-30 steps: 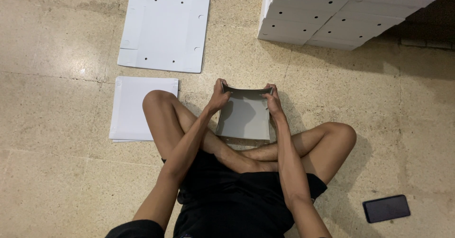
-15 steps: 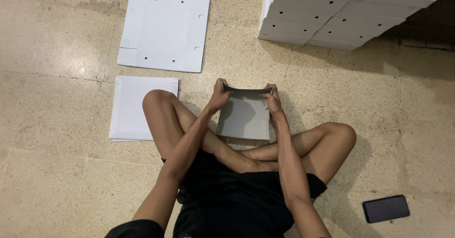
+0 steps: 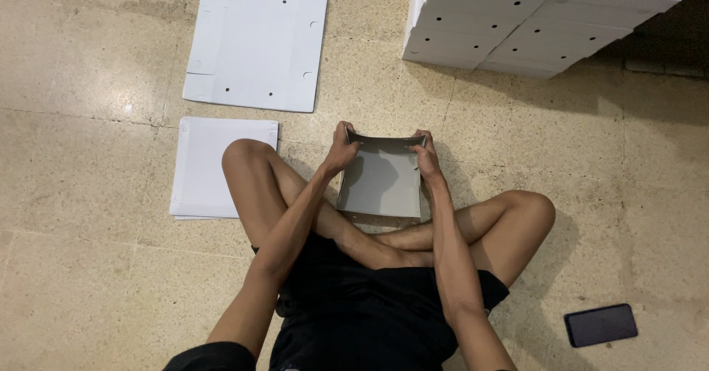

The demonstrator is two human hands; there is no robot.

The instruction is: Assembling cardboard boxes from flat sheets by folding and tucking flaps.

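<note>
Seated cross-legged on the stone floor (image 3: 88, 282), the person has a grey half-folded cardboard box (image 3: 380, 182) resting between the knees, just beyond the crossed shins. The left hand (image 3: 341, 149) is clamped on the far-left corner, the right hand (image 3: 427, 157) closed on the far-right corner, both pinching the raised far flap. To the left lies a stack of white flat sheets (image 3: 210, 168), partly hidden by the knee, and farther off a larger punched flat blank (image 3: 255, 46). Far right, a pile of finished white boxes (image 3: 532, 16); near right, a dark phone (image 3: 600, 324) on the floor. The risk, as I read it: both grips sit on thin corner edges, so uneven pressure could crease the flap off its score line or let a corner spring open. The box is also propped on the legs rather than flat, so it could tip or slide.
</note>
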